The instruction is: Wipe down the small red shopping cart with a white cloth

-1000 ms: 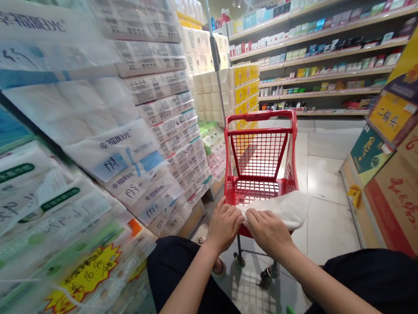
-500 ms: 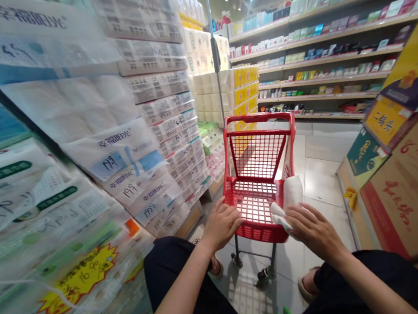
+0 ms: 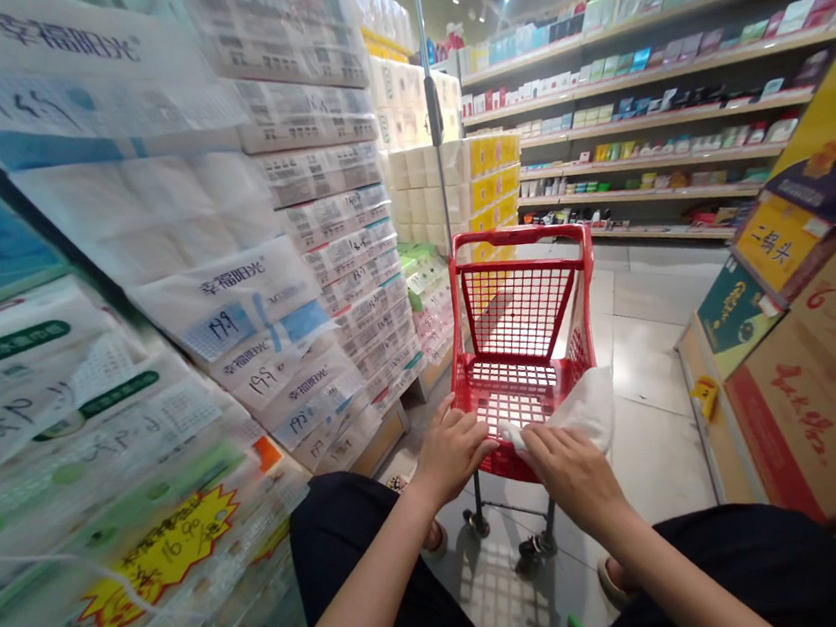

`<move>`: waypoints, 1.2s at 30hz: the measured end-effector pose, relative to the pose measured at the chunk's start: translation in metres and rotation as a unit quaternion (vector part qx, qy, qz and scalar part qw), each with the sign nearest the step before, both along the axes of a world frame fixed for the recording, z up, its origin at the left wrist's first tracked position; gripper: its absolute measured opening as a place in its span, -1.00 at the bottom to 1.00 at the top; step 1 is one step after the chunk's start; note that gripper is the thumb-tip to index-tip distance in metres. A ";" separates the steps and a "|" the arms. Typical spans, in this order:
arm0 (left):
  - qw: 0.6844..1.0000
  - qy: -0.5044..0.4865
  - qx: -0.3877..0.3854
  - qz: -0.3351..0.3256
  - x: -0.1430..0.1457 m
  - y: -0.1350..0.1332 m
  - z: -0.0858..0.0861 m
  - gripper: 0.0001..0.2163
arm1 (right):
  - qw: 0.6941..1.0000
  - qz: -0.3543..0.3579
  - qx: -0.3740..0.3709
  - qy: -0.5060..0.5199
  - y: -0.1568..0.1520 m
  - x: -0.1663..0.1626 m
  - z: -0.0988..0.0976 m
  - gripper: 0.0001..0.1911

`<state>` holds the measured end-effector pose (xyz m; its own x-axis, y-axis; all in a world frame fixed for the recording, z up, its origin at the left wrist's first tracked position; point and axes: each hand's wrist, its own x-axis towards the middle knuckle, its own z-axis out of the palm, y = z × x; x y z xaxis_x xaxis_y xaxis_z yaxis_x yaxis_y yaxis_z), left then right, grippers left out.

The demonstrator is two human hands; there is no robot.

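A small red shopping cart [image 3: 519,307] stands on the tiled floor in front of me. My left hand [image 3: 454,447] grips the near left rim of the cart's lower basket. A white cloth [image 3: 584,405] lies over the near right rim, and my right hand [image 3: 567,466] is closed on it and presses it against the rim. The cart's basket holds nothing else that I can see.
Tall stacks of wrapped tissue packs [image 3: 232,274] line the left side. Cardboard boxes [image 3: 810,379] stand on the right. Shelves of small goods [image 3: 636,107] run across the back. A metal pole [image 3: 430,101] rises behind the cart. Pale floor tiles [image 3: 651,438] lie between.
My right hand with the cloth slid from the rim's middle out to the right corner, then back toward the middle. The left hand stayed on the rim.
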<state>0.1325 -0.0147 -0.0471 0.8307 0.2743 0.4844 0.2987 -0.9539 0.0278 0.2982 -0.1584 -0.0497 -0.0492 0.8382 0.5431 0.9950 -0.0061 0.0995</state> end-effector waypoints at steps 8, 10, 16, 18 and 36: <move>1.000 0.001 -0.015 0.011 -0.004 -0.005 0.006 -0.72 | 1.000 0.013 -0.026 0.002 0.030 -0.030 0.006 -0.84; 1.000 0.001 -0.017 0.008 -0.006 -0.003 0.007 -0.72 | 0.999 0.027 -0.021 0.001 0.025 -0.025 0.007 -0.85; 1.000 -0.010 -0.030 -0.001 -0.009 0.001 0.008 -0.74 | 0.997 0.081 0.005 -0.019 -0.017 0.029 0.006 -0.77; 0.999 -0.012 -0.039 -0.008 -0.011 0.003 0.008 -0.74 | 0.995 0.099 0.013 -0.023 -0.033 0.052 0.005 -0.71; 0.999 -0.013 -0.051 -0.004 -0.017 0.010 0.005 -0.75 | 0.979 0.110 0.101 0.139 -0.056 0.043 0.056 -0.61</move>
